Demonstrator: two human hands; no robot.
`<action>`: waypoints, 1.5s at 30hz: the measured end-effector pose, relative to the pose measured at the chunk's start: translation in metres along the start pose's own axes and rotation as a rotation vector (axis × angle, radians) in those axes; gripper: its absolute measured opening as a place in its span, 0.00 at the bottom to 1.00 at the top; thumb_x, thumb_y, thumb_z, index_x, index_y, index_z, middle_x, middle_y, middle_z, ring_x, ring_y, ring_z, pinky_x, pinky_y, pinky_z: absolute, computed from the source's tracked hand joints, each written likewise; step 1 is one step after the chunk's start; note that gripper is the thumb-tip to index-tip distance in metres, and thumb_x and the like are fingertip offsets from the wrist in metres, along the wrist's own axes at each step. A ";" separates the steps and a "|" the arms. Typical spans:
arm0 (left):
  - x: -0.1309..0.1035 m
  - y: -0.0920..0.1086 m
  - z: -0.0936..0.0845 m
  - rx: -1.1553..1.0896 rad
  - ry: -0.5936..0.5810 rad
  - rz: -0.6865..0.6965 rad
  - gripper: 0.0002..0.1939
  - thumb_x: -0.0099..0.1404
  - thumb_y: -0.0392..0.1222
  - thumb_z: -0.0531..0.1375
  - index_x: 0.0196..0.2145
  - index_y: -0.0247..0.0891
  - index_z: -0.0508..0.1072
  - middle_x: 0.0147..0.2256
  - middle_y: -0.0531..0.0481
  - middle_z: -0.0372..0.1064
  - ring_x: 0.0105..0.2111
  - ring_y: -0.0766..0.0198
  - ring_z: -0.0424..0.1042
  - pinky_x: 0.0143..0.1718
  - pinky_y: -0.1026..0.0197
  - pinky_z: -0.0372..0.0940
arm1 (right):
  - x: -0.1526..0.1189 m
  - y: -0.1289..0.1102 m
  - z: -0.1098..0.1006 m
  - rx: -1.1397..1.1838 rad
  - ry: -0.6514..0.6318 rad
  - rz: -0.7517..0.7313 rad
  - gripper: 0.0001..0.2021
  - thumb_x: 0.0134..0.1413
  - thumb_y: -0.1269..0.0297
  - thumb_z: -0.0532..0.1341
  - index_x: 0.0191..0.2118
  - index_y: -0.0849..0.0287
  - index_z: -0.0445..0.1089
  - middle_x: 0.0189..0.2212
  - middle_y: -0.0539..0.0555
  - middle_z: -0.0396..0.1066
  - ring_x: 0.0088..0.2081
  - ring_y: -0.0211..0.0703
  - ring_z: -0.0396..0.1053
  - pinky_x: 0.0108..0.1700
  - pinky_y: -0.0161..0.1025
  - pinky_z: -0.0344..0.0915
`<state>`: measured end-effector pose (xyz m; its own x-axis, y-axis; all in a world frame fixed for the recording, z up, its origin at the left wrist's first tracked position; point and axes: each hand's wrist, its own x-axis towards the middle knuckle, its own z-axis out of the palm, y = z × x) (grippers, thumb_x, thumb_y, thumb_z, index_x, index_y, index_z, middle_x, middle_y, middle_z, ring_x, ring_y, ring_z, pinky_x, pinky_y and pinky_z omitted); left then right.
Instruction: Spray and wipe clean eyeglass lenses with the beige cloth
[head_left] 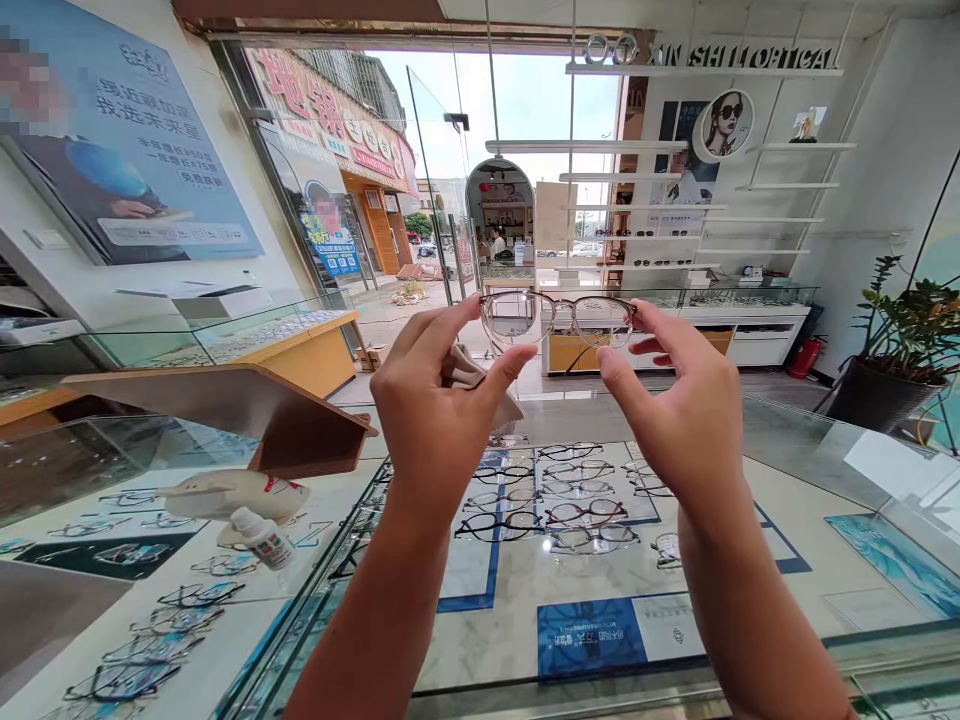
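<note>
A pair of thin-rimmed glasses [564, 304] is held up in front of the camera, above the glass display counter. At its left end, my left hand [446, 400] grips the frame between the fingers, with the thumb near the lower rim. A light cloth [466, 366] is also tucked in that hand. My right hand [679, 395] holds the right end of the frame, its thumb near the lens's lower edge. Rows of glasses [585, 512] lie under the counter glass below both hands.
On the counter at left stand a white bottle [262, 538] and a beige dolphin-shaped object [236, 495], beside a brown wooden tray [225, 400]. A blue and white card [592, 637] lies near the front edge. Farther back are a mirror [501, 215] and a potted plant [892, 350].
</note>
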<state>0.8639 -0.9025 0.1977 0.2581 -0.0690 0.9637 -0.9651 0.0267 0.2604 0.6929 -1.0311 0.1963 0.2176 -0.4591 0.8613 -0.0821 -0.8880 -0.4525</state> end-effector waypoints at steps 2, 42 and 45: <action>0.000 -0.001 0.000 -0.010 0.000 0.001 0.23 0.67 0.55 0.75 0.56 0.46 0.83 0.49 0.45 0.82 0.46 0.52 0.79 0.47 0.51 0.76 | 0.000 0.000 0.000 -0.006 -0.003 -0.001 0.27 0.65 0.49 0.66 0.66 0.52 0.77 0.58 0.62 0.81 0.48 0.59 0.81 0.53 0.63 0.77; -0.001 -0.016 0.013 -0.182 -0.161 -0.289 0.31 0.60 0.67 0.76 0.54 0.46 0.84 0.50 0.44 0.85 0.38 0.57 0.78 0.36 0.56 0.74 | 0.002 0.000 -0.003 -0.050 0.073 -0.112 0.25 0.67 0.52 0.68 0.67 0.44 0.74 0.57 0.58 0.78 0.40 0.50 0.77 0.49 0.55 0.78; -0.002 -0.019 0.014 -0.184 -0.159 -0.264 0.30 0.61 0.65 0.77 0.54 0.46 0.84 0.48 0.45 0.85 0.37 0.57 0.78 0.34 0.57 0.72 | 0.001 -0.002 -0.003 -0.079 0.058 -0.091 0.26 0.68 0.50 0.67 0.69 0.44 0.73 0.58 0.59 0.77 0.42 0.53 0.78 0.49 0.57 0.79</action>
<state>0.8805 -0.9172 0.1898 0.4736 -0.2519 0.8439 -0.8381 0.1657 0.5198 0.6901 -1.0300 0.1989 0.1710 -0.3754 0.9110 -0.1411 -0.9244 -0.3544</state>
